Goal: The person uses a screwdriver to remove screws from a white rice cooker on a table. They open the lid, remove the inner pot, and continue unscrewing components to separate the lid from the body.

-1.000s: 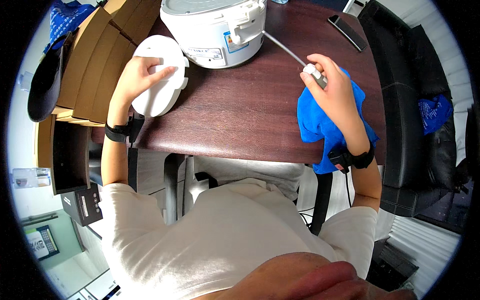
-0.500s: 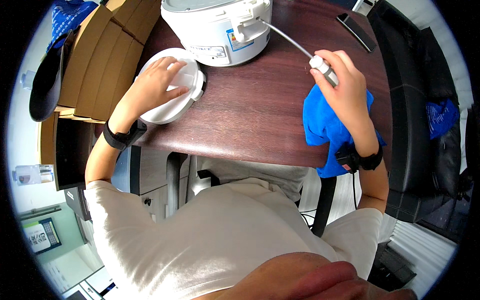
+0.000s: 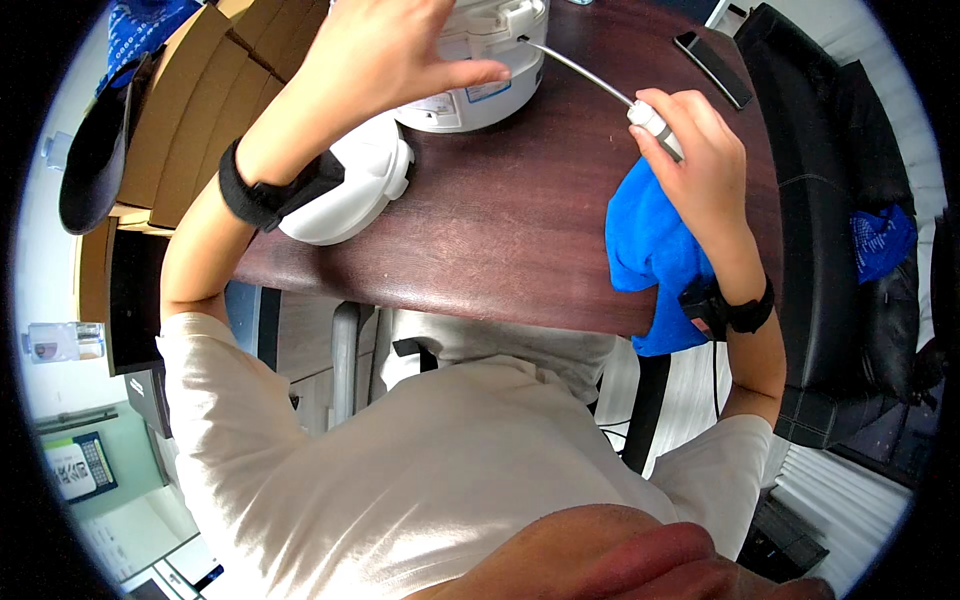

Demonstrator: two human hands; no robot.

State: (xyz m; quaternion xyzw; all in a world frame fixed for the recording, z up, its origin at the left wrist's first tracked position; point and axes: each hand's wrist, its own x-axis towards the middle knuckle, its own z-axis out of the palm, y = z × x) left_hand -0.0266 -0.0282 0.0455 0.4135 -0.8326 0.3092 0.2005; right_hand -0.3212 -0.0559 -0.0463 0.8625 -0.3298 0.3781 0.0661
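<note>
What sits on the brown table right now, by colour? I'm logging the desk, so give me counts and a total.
White: 3, the rice cooker, the round lid, the plug in the right hand.
Blue: 1, the cloth.
Black: 1, the phone.
Total: 5.
The left hand hovers open, holding nothing.

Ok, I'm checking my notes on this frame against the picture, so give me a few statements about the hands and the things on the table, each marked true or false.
1. The right hand grips the white handle of a thin metal rod that reaches to the white rice cooker. True.
2. The left hand lies flat on the white lid. False: it is raised, fingers spread, near the cooker.
3. A blue cloth lies under the right forearm. True.
4. The black phone sits in the left hand. False: it lies on the brown table, far side.
</note>
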